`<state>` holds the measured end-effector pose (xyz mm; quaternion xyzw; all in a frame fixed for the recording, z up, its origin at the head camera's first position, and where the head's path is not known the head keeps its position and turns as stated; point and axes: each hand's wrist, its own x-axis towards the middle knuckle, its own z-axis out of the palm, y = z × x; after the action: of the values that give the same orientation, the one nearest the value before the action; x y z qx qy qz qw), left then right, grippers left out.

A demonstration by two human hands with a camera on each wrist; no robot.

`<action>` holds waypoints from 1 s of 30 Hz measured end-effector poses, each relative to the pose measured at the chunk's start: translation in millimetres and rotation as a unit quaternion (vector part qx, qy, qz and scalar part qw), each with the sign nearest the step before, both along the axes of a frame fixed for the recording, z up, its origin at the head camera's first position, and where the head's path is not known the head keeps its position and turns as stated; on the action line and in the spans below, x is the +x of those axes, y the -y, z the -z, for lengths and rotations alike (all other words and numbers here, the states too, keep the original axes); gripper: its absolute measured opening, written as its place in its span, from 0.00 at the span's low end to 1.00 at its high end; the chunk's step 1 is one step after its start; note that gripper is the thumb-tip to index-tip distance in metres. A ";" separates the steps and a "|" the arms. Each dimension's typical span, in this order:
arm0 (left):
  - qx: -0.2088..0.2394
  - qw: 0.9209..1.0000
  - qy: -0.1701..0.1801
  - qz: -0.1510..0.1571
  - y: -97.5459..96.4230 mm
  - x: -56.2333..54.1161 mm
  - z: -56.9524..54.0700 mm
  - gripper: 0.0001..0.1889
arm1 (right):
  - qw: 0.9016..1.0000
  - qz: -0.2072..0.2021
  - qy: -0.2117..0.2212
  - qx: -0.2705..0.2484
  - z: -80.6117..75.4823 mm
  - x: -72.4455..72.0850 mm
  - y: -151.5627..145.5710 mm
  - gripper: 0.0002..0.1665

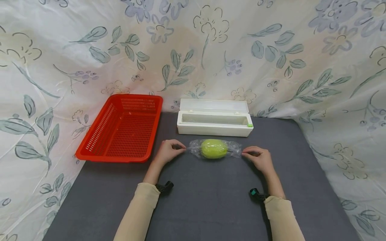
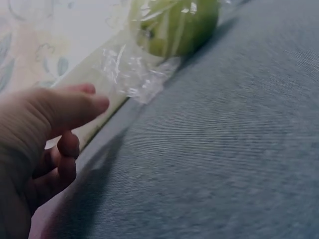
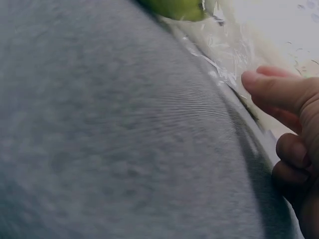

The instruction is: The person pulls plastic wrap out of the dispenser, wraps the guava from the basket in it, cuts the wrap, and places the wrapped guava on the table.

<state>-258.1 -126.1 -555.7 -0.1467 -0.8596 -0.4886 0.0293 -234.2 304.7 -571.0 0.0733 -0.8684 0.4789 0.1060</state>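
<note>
A yellow-green fruit [image 1: 214, 149] with a thin dark stem lies on the table, wrapped in clear plastic wrap [image 1: 195, 149]. The wrap's crinkled ends stick out on both sides. My left hand [image 1: 170, 151] is at the left end, thumb and forefinger close together. In the left wrist view, a small gap shows between those fingertips and the crumpled wrap [image 2: 137, 79]. At the opposite end, my right hand [image 1: 259, 158] pinches the edge of the film between thumb and forefinger. The right wrist view shows the film [image 3: 212, 55] running up to the fingertips.
Behind the fruit stands a white plastic wrap dispenser [image 1: 214, 130], its lid [image 1: 214, 105] raised and a green cutter slide [image 1: 250, 126] at its right end. A red perforated basket [image 1: 113, 158] sits to the left. Floral cloth [image 1: 193, 50] hangs behind the grey-covered table [image 1: 211, 207].
</note>
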 end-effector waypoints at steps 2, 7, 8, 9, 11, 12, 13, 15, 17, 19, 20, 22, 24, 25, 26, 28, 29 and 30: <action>-0.028 1.000 -0.009 -0.004 -2.4 -0.2 1.6 0.04 | 0.999 0.007 0.010 0.034 -0.6 0.6 2.2 0.07; -0.056 0.996 -0.043 -0.060 -6.7 0.8 1.4 0.09 | 0.996 0.057 0.029 0.066 -5.2 2.6 5.4 0.10; -0.056 0.994 -0.055 -0.079 -7.8 0.9 -0.4 0.10 | 0.995 0.076 0.024 0.060 -6.8 2.9 6.1 0.11; -0.055 0.992 -0.063 -0.096 -9.4 1.1 -3.4 0.12 | 0.994 0.096 0.014 0.049 -8.6 2.9 7.0 0.11; -0.050 0.989 -0.076 -0.120 -14.9 2.0 -11.6 0.13 | 0.991 0.132 -0.017 0.015 -13.7 3.2 10.1 0.10; -0.045 0.988 -0.087 -0.122 -18.9 2.6 -15.3 0.14 | 0.989 0.142 -0.039 -0.004 -16.5 2.9 12.8 0.10; -0.042 0.987 -0.094 -0.119 -24.4 4.0 -19.9 0.15 | 0.987 0.145 -0.064 -0.022 -23.5 4.6 19.2 0.10; -0.042 0.989 -0.106 -0.095 -37.7 8.4 -27.2 0.16 | 0.985 0.126 -0.112 -0.048 -31.5 4.8 31.1 0.10; -0.049 0.989 -0.129 -0.049 -53.3 12.8 -29.5 0.16 | 0.984 0.075 -0.153 -0.053 -39.0 5.2 46.2 0.12; -0.065 0.988 -0.138 0.003 -68.5 17.7 -29.8 0.19 | 0.983 0.007 -0.179 -0.043 -42.4 4.6 62.0 0.15; -0.081 0.987 -0.139 0.026 -74.7 19.2 -28.0 0.23 | 0.982 -0.027 -0.182 -0.030 -38.3 2.1 66.1 0.17; -0.111 0.982 -0.138 0.060 -84.2 21.0 -23.2 0.30 | 0.980 -0.091 -0.178 0.004 -33.6 -0.5 76.2 0.21; -0.130 0.981 -0.123 0.077 -89.1 21.6 -18.3 0.36 | 0.978 -0.135 -0.158 0.033 -27.7 -2.9 83.0 0.26; -0.136 0.981 -0.116 0.082 -90.0 21.4 -16.1 0.38 | 0.976 -0.150 -0.149 0.045 -25.2 -3.8 85.0 0.28; -0.137 0.981 -0.108 0.086 -90.3 20.4 -14.2 0.40 | 0.976 -0.159 -0.138 0.055 -23.3 -4.3 86.4 0.31; -0.130 0.982 -0.094 0.099 -89.1 17.8 -12.1 0.43 | 0.975 -0.172 -0.127 0.062 -22.4 -4.7 87.8 0.35; -0.127 0.982 -0.090 0.104 -88.0 16.0 -11.4 0.44 | 0.975 -0.174 -0.125 0.065 -22.7 -5.1 87.7 0.38; -0.124 0.982 -0.087 0.109 -86.7 14.1 -11.3 0.45 | 0.974 -0.175 -0.125 0.069 -23.2 -5.7 87.5 0.41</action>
<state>-244.0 -39.4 -544.3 -0.2842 -0.8865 -0.3637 0.0319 -239.9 217.2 -547.8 0.2907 -0.8530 0.4155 0.1232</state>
